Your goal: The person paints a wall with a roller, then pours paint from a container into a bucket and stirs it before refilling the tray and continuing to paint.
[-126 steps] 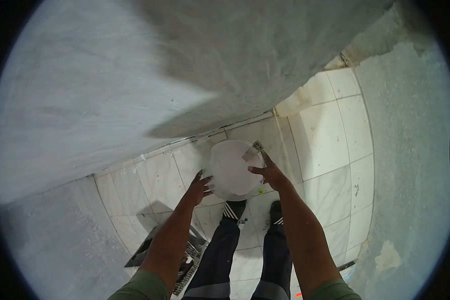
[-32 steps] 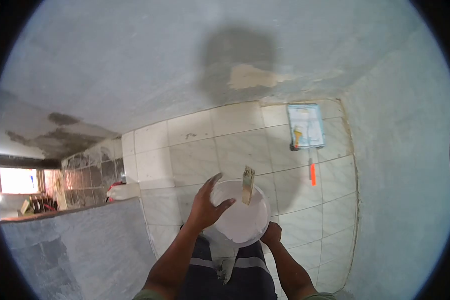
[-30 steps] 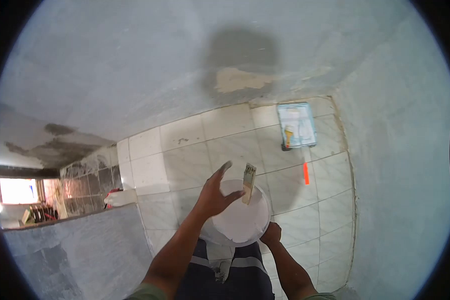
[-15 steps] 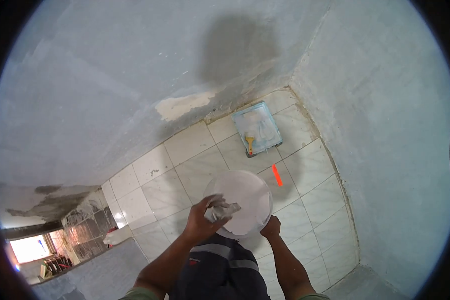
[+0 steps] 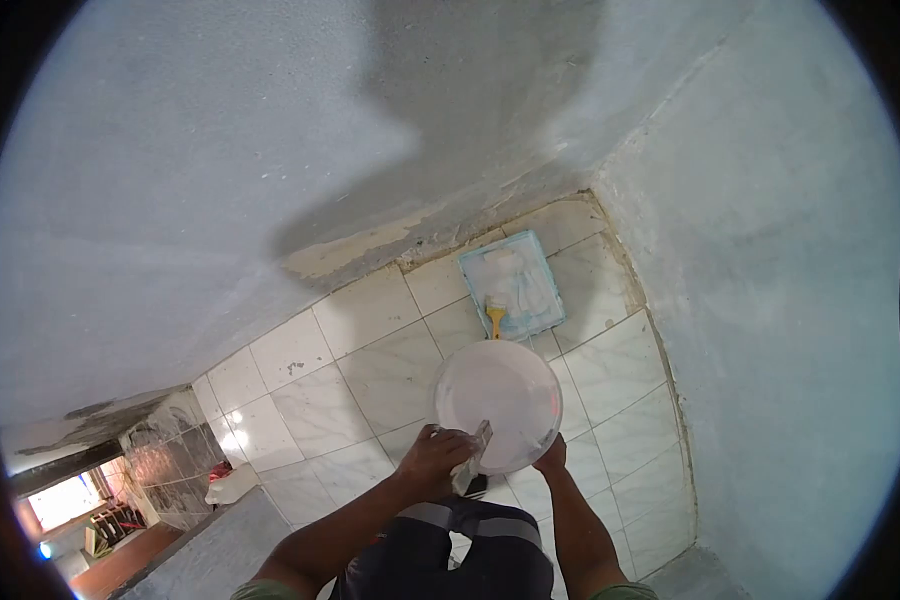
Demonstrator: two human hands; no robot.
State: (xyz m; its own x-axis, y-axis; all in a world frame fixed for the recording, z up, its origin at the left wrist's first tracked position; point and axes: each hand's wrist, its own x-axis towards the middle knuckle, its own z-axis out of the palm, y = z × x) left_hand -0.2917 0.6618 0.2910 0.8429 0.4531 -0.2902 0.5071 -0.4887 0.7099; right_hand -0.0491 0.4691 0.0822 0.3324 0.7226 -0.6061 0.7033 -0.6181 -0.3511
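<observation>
A round white bucket (image 5: 462,372) with pale, whitish paint (image 5: 505,400) inside is in front of my legs. My right hand (image 5: 550,455) grips its lower right side near the rim; the fingers are mostly hidden behind it. At the lower left rim my left hand (image 5: 438,462) is closed around a flat, whitish, paint-smeared piece (image 5: 478,452) whose kind I cannot make out. Its upper end reaches over the rim. Beyond the bucket, a blue paint tray (image 5: 515,275) lies on the floor with a yellow-handled paintbrush (image 5: 496,315) in it.
Grey-blue walls (image 5: 760,280) meet at a corner behind the tray. White tiles (image 5: 370,345) cover the floor, with rough, broken edging along the walls. A low grey wall (image 5: 220,545) stands at lower left, with a white bundle (image 5: 232,484) near its end.
The bucket has moved up and slightly right in view, with my right hand at its side. My left hand has shifted down to the rim. The orange-red strip on the floor is now hidden.
</observation>
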